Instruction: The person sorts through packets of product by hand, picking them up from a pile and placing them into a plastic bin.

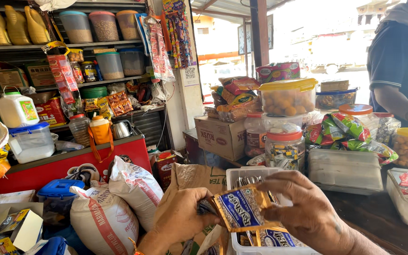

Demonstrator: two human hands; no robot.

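Sachet [242,208] of gold and blue foil lies slanted between your hands above the white tub [242,175], left hand [182,212] pinching its left end, right hand [303,208] closed on its right edge, both equally near.

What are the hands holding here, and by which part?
Both hands hold a small gold and blue sachet: the left hand pinches its left edge, and the right hand grips its right edge, above a white plastic bin.

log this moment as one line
left hand: holds small gold-and-blue foil sachet | right hand: pinches same sachet | below: white plastic tub of sachets
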